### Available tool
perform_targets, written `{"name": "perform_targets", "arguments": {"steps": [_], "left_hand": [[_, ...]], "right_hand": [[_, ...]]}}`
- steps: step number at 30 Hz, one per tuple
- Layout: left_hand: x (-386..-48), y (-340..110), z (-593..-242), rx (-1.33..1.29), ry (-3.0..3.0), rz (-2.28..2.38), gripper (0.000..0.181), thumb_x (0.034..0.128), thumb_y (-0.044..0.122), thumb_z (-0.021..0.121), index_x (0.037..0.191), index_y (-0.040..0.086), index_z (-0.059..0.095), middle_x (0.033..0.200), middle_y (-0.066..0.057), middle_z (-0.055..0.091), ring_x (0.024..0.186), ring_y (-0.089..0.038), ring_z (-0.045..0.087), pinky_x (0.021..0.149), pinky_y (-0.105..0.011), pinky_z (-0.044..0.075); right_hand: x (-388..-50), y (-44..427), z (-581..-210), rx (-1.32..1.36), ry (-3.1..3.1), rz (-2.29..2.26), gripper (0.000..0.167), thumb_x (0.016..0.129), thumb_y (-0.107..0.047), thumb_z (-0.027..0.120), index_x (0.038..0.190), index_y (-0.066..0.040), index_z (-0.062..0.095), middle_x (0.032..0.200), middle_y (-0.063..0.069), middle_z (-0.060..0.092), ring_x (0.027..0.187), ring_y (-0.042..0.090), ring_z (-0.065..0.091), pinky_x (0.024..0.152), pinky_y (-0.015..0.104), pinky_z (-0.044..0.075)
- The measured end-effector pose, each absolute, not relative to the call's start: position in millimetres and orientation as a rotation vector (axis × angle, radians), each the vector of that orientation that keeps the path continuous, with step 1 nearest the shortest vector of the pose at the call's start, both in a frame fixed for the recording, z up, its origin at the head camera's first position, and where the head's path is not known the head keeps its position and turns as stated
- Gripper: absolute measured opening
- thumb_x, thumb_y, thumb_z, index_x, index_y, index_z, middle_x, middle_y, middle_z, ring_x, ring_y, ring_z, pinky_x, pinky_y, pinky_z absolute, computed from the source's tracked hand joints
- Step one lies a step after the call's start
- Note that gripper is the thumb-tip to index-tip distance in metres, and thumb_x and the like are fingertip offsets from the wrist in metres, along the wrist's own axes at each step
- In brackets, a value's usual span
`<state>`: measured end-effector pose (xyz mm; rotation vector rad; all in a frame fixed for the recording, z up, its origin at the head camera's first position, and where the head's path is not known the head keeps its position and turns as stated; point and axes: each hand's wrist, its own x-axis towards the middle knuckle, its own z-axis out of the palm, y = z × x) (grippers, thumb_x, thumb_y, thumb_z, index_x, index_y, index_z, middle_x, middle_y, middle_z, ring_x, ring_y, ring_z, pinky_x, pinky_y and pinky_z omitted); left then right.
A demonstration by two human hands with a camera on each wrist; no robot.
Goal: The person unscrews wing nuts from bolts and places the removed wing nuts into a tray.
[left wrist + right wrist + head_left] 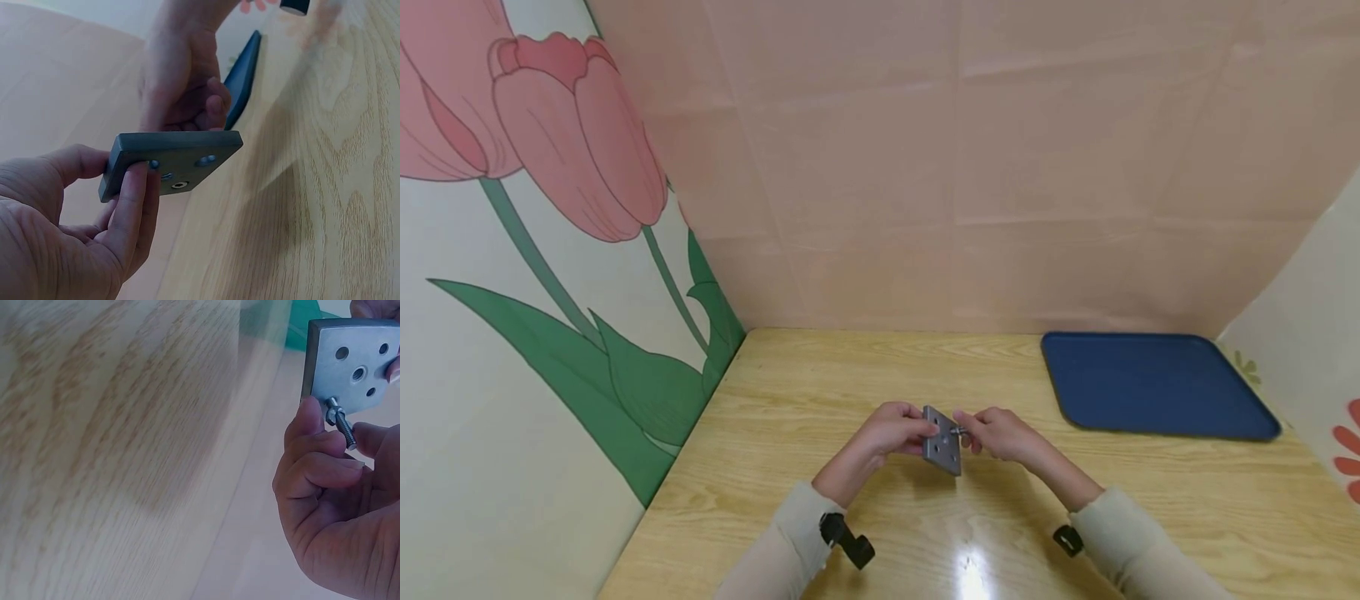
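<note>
A grey metal plate [942, 442] with several holes is held up above the table, tilted. My left hand [891, 432] grips it by one edge, thumb on one face and fingers on the other, as the left wrist view shows [81, 212]. From a corner hole a threaded bolt [345, 429] sticks out, with a nut [335, 415] on it close to the plate. My right hand [1000, 433] has curled fingers and thumb around the nut and bolt, the index fingertip touching the nut. On the opposite face, a round socket head [180, 185] shows.
A blue tray [1157, 385] lies at the back right of the wooden table [820, 367]. Behind it stands a pinkish covered wall [955, 167], and a tulip-patterned panel [542, 275] borders the left side. Black straps [850, 542] sit on the wrists.
</note>
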<state>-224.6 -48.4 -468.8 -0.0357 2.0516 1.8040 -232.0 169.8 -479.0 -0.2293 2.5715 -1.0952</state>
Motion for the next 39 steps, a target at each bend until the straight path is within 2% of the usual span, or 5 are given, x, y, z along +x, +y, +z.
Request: {"name": "perform_targets", "arguments": {"steps": [16,21,27,34,39], "left_hand": [[-224.1,-48.6,-467.5,-0.036,2.066,1.790,0.024,0.0879,0.012,0.077,0.105,-0.002,0.066,0.094,-0.012,0.074,0.082,-0.020,0.073,0.071,-0.033,0.062],[-223.5,-48.3,-467.2,-0.039,2.076,1.775,0.024,0.0883,0.013,0.077,0.105,-0.002,0.066,0.094,-0.011,0.073,0.082,-0.019,0.072,0.071,-0.033,0.062],[-224.5,-48.6,-468.7,-0.030,2.071,1.782,0.023,0.0878,0.012,0.077,0.103,-0.002,0.067,0.093,-0.011,0.073,0.080,-0.018,0.072,0.070,-0.032,0.062],[-225.0,-49.4,-469.5,-0.019,2.052,1.797,0.022,0.0877,0.010,0.076,0.102,-0.003,0.066,0.093,-0.012,0.074,0.081,-0.018,0.073,0.071,-0.031,0.062],[-224.4,-49.9,-469.0,-0.013,2.049,1.791,0.023,0.0883,0.012,0.076,0.103,-0.002,0.066,0.095,-0.012,0.073,0.082,-0.019,0.073,0.071,-0.032,0.062]], "right_hand": [[-234.8,175.2,-479.8,-0.463,2.609,-1.059,0.038,0.099,-0.044,0.062,0.093,-0.007,0.070,0.083,0.006,0.065,0.069,0.017,0.052,0.060,0.031,0.043],[-235.7,177.4,-481.9,-0.605,2.652,-1.078,0.019,0.095,-0.031,0.072,0.099,-0.012,0.068,0.084,-0.002,0.062,0.074,0.015,0.052,0.061,0.029,0.045],[-236.4,176.8,-482.4,-0.671,2.667,-1.123,0.014,0.090,-0.017,0.077,0.099,-0.013,0.067,0.086,-0.003,0.061,0.074,0.015,0.053,0.062,0.027,0.045],[-236.4,175.3,-481.9,-0.641,2.668,-1.142,0.010,0.096,-0.024,0.071,0.101,-0.015,0.070,0.089,-0.003,0.063,0.076,0.015,0.053,0.063,0.030,0.046],[-237.4,174.1,-481.3,-0.529,2.679,-1.167,0.026,0.104,-0.034,0.057,0.102,-0.012,0.072,0.091,0.002,0.067,0.078,0.019,0.057,0.064,0.034,0.048]]}}
